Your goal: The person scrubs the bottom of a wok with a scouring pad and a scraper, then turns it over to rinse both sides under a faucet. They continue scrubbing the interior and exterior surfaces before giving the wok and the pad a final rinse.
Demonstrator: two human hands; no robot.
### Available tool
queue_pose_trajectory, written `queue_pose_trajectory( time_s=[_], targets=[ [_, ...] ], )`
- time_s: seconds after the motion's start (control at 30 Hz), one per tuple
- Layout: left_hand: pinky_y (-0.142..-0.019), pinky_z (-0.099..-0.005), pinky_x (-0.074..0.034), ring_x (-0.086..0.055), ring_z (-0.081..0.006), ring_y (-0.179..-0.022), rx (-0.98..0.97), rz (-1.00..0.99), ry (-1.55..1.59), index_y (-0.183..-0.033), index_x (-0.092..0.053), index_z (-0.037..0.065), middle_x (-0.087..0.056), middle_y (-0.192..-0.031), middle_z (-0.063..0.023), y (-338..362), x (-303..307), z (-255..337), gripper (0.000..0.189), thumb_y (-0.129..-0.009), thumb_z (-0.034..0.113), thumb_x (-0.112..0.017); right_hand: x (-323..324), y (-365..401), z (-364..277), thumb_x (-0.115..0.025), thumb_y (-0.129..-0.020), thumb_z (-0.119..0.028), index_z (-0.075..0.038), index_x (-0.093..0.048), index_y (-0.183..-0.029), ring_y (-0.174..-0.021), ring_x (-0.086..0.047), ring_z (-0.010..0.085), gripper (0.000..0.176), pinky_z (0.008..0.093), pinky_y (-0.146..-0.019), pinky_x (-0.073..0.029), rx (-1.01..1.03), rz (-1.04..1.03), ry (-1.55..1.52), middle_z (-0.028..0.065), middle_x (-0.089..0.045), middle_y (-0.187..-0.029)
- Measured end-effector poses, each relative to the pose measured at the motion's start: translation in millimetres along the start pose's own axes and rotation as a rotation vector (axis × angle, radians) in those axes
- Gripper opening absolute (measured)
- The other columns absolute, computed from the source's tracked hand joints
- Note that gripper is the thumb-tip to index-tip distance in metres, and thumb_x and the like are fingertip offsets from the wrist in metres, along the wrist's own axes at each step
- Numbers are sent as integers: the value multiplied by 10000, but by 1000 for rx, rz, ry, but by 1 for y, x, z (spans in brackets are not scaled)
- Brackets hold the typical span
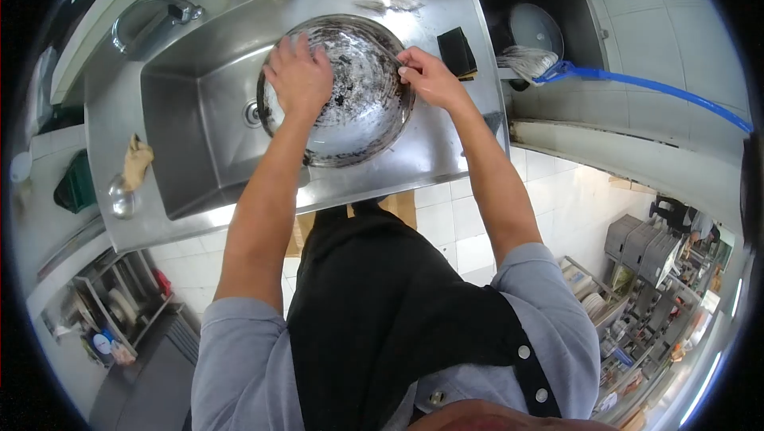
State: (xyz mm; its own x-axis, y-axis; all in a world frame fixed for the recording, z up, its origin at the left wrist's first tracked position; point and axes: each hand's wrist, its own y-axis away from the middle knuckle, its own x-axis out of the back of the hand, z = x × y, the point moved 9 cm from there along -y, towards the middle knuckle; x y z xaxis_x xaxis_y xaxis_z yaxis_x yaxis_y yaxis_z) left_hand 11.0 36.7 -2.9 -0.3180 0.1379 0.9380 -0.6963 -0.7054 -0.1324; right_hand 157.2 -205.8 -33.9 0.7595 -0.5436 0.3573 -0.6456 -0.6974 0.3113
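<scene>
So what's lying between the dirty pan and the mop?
A black sponge lies on the steel counter between the pan and the mop, near the right hand; the head view shows it.

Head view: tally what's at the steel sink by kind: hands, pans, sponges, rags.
Hands: 2 (left hand, right hand)
Round blackened metal pan: 1
Black rectangular sponge: 1
Beige crumpled rag: 1
Total: 5
</scene>
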Motion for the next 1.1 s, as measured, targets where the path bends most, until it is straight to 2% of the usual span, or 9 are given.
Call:
queue_pose_trajectory(
  time_s=[0.07,0.17,0.33,0.43,0.5,0.63,0.73,0.93,1.1],
  targets=[
    [-1367,-668,-205,-375,-444,-1641,7,-5,0,-1650,-613,150,-486,-1741,-207,1,0,-1,611,-1139,474,-531,12,-13,-24,-702,-1091,-245,-87,-703,-1308,-1048,-759,405,268,527,-912,-592,168,70,370,168,-777,-1103],
    [-1364,-668,-208,-377,-445,-1638,6,0,5,-1647,-615,151,-493,-1733,-204,0,1,1,607,-1137,471,-536,17,-29,-39,-680,-1094,-272,-108,-726,-1263,-1106,-720,470,240,552,-951,-582,266,110,580,204,-757,-1173],
    [-1341,-672,-235,-402,-454,-1615,-55,88,57,-1604,-643,133,-547,-1681,-208,2,4,0,576,-1116,434,-595,10,-33,-50,-668,-1078,-242,-113,-759,-1228,-1112,-731,439,217,530,-983,-586,321,93,638,186,-747,-1180],
    [-1324,-671,-260,-418,-457,-1600,-273,147,260,-1574,-660,117,-576,-1641,-227,9,16,12,576,-1095,437,-638,2,-26,-61,-665,-1063,-229,-109,-768,-1207,-1114,-736,435,214,524,-994,-591,282,27,663,184,-748,-1184],
    [-1325,-699,-246,-396,-475,-1613,-224,39,165,-1600,-639,118,-544,-1672,-239,8,14,13,637,-1087,496,-640,-5,-29,-65,-673,-1047,-221,-90,-765,-1207,-1113,-741,442,226,529,-1000,-595,282,5,681,200,-752,-1169],
    [-1321,-770,-202,-340,-515,-1641,10,-44,-62,-1665,-580,128,-458,-1747,-248,5,11,12,763,-1077,612,-616,1,-37,-35,-683,-1050,-203,-43,-745,-1195,-1091,-732,479,225,552,-976,-590,239,234,537,245,-750,-1123],
    [-1314,-806,-166,-302,-541,-1655,-49,-120,0,-1706,-534,139,-394,-1793,-238,4,5,8,826,-1074,668,-587,-8,-10,-22,-675,-1061,-200,-49,-742,-1184,-1041,-724,492,206,571,-942,-584,334,453,459,245,-737,-1113],
    [-1330,-767,-202,-328,-471,-1671,-216,-185,-48,-1699,-551,152,-413,-1798,-204,-13,6,21,813,-1067,661,-612,-24,33,-19,-684,-1048,-170,-11,-729,-1202,-966,-720,470,226,566,-904,-590,261,584,323,238,-702,-1092],
    [-1334,-762,-209,-355,-476,-1661,-407,-198,24,-1650,-616,154,-440,-1793,-183,-27,4,26,744,-1069,618,-643,-19,34,-2,-681,-1049,-162,-4,-724,-1280,-1048,-754,436,282,522,-924,-604,166,414,195,250,-744,-1217]
  ],
)
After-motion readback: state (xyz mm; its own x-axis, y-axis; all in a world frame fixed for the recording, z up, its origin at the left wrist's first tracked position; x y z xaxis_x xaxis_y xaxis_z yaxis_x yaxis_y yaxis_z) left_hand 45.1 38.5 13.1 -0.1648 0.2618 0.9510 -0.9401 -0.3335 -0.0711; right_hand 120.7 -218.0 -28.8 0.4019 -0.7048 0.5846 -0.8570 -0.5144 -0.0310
